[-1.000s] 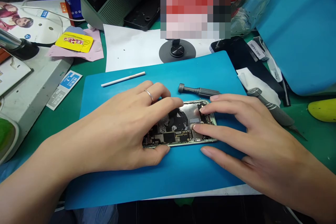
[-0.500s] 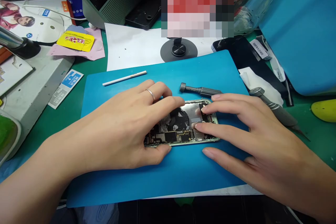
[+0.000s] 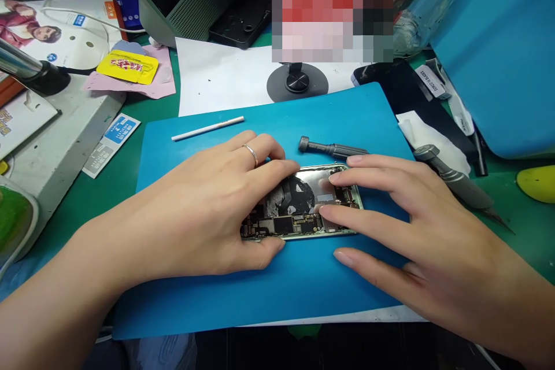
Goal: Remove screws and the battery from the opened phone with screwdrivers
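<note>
An opened smartphone (image 3: 284, 225) lies on a blue mat (image 3: 208, 306), its circuit board and metal inner plate showing. A round black patch with torn silvery bits sits on that plate. My left hand (image 3: 208, 202), with a ring on one finger, grips the phone's left part between thumb and fingers and hides that end. My right hand (image 3: 416, 214) has its fingers apart, with two fingertips touching the phone's inside near its right end; its thumb is off the phone. Just behind the phone lies a grey screwdriver (image 3: 327, 148).
A white stick (image 3: 208, 128) lies on the mat's back left. At the right are a second grey tool with a pointed tip (image 3: 459, 185), white tissue (image 3: 433, 133) and a blade box (image 3: 432, 82). Behind stand a round black stand base (image 3: 277, 84) and a glass jar (image 3: 416, 17).
The left index finger has drawn back slightly toward the left, and the right fingertips have shifted a little to the left. The view has moved slightly.
</note>
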`<action>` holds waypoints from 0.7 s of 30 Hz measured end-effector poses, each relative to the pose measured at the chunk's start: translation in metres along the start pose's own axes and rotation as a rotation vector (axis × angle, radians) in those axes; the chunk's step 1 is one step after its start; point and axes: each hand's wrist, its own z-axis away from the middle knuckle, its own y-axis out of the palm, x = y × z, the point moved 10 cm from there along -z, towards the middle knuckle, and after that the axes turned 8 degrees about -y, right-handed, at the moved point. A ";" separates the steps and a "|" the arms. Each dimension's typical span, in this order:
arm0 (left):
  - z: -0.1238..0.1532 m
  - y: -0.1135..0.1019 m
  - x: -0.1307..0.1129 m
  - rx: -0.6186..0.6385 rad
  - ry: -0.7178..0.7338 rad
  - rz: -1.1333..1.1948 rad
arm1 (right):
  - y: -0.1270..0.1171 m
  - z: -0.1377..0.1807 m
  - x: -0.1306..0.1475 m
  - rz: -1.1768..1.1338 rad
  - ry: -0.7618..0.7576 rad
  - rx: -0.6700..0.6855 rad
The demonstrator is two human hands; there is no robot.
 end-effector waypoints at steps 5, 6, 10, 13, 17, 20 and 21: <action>-0.001 -0.001 -0.002 -0.003 0.008 0.010 | 0.000 0.002 0.003 0.017 -0.024 0.014; -0.001 -0.001 -0.002 -0.007 0.010 0.009 | 0.000 0.002 0.003 0.020 -0.035 0.017; -0.001 -0.002 -0.002 -0.013 0.017 0.014 | 0.001 0.001 0.004 0.027 -0.077 0.021; -0.001 -0.002 -0.002 -0.012 0.020 0.019 | 0.002 0.002 0.003 0.017 -0.072 0.029; -0.001 -0.002 -0.002 -0.002 0.017 0.015 | 0.000 0.003 0.004 0.006 -0.064 0.024; -0.001 -0.002 -0.003 -0.003 0.020 0.006 | 0.000 0.003 0.002 0.006 -0.026 0.012; -0.002 -0.002 -0.003 -0.005 0.019 0.001 | 0.000 0.002 0.001 0.006 -0.016 0.008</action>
